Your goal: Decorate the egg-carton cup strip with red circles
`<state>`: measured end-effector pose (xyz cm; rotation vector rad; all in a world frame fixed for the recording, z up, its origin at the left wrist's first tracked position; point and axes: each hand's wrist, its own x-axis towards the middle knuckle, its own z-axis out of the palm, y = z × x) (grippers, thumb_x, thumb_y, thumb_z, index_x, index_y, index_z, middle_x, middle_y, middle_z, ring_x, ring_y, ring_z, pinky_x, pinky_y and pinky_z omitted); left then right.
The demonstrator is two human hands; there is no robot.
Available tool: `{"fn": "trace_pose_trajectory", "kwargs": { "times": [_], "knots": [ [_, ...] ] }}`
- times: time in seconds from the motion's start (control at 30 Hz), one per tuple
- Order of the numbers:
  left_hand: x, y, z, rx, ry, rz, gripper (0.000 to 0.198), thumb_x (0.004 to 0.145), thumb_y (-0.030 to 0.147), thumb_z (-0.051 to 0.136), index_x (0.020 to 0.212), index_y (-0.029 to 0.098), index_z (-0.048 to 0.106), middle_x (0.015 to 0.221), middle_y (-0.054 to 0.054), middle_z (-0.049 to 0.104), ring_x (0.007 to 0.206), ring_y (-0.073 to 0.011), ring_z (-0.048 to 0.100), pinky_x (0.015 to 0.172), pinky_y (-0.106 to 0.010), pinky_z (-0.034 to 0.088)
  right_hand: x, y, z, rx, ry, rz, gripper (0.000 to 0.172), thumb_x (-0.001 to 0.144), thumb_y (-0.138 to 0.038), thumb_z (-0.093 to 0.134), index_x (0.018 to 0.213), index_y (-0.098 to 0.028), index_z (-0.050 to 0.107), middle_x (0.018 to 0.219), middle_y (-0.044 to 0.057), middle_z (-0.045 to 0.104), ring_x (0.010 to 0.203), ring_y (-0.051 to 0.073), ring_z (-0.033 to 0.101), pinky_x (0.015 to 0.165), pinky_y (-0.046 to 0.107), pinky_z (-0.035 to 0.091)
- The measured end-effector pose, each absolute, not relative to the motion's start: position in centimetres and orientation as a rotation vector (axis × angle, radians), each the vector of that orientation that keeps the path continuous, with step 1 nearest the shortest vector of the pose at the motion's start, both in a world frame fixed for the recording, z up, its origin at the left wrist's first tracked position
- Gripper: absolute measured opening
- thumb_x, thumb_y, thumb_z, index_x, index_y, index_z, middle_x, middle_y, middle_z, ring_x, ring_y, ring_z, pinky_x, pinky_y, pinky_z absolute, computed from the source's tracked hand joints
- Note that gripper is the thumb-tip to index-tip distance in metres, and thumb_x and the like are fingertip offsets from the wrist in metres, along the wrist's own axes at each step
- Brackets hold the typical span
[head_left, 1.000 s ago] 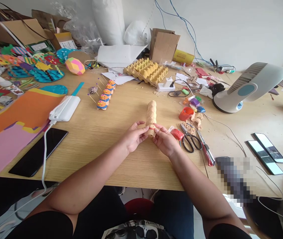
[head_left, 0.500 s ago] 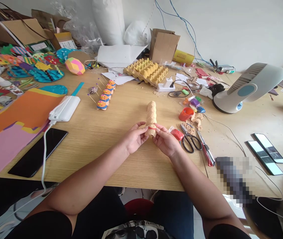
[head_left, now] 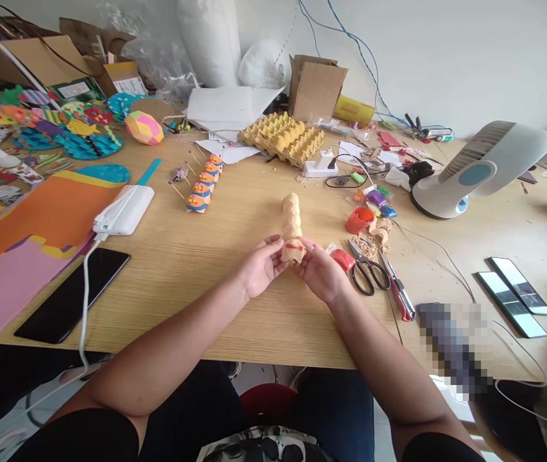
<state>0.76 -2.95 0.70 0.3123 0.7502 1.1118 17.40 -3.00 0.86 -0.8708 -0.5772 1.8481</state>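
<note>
Light-grained wooden tabletop [head_left: 196, 327] is stretching out under a plain pale wall [head_left: 446, 51], and at its far left I'm seeing brightly coloured paper fish [head_left: 83, 128] crowding together. Nearer the edge, a large orange paper sheet [head_left: 37, 218] is lying beside a flat black phone [head_left: 74, 295], while a white rectangular power bank [head_left: 131, 210] is resting over the sheet's right side. Further back, a pink-and-yellow faceted ball [head_left: 143, 128] is sitting near the fish. Next along, an orange-and-blue painted row of bumps [head_left: 204, 185] is standing with thin pins poking out. At the centre, the person's left hand [head_left: 261, 269] is gripping the near end of a pale tan, bumpy carton strip [head_left: 291, 218] from its left side; the strip is pointing away across the table's middle, with a narrow red band [head_left: 295, 246] crossing its near bump. On the other side, the right hand [head_left: 321, 269] is pinching that same end. Just beyond it, a red plastic packet [head_left: 343, 258] is lying close to black-handled scissors [head_left: 369, 269] and a red-handled utility knife [head_left: 401, 295]. Farther right, a white desk fan [head_left: 478, 173] is leaning back on its round base.
</note>
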Motion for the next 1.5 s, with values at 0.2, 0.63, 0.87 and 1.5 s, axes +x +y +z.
{"fn": "trace_pose_trajectory", "kwargs": {
  "times": [0.2,0.63,0.87,1.5],
  "knots": [
    [1.0,-3.2,0.5,0.444,0.837,1.187,0.059,0.075,0.019,0.089,0.120,0.023,0.051,0.098,-0.001,0.077,0.087,-0.0128,0.073,0.080,-0.026,0.054,16.8,-3.3,1.2,-0.919,-0.656,1.755,0.038,0.069,-0.031,0.094,0.099,-0.027,0.072,0.099,-0.003,0.078,0.085,0.012,0.068,0.074,0.024,0.051],
    [1.5,-3.8,0.8,0.556,0.956,1.196,0.075,0.071,0.028,0.093,0.126,0.022,0.043,0.092,-0.004,0.080,0.091,-0.0175,0.076,0.087,-0.033,0.053,16.6,-3.5,1.1,-0.957,-0.734,1.686,0.045,0.062,-0.036,0.099,0.097,-0.025,0.073,0.086,-0.003,0.077,0.080,0.011,0.067,0.076,0.025,0.049],
    [2.0,-3.8,0.9,0.589,0.994,1.263,0.079,0.064,0.032,0.096,0.122,0.021,0.044,0.086,-0.003,0.080,0.083,-0.0184,0.076,0.082,-0.033,0.053,16.5,-3.3,0.7,-0.968,-0.742,1.660,0.045,0.060,-0.039,0.099,0.095,-0.025,0.075,0.085,-0.003,0.078,0.079,0.011,0.067,0.075,0.024,0.049],
    [1.9,-3.6,0.5,0.416,0.867,1.222,0.067,0.072,0.015,0.090,0.123,0.022,0.046,0.092,0.000,0.077,0.081,-0.0127,0.073,0.084,-0.029,0.052,16.0,-3.2,0.0,-0.940,-0.735,1.623,0.043,0.065,-0.037,0.096,0.099,-0.024,0.075,0.085,-0.002,0.078,0.078,0.012,0.069,0.075,0.025,0.052]
  ]
}}
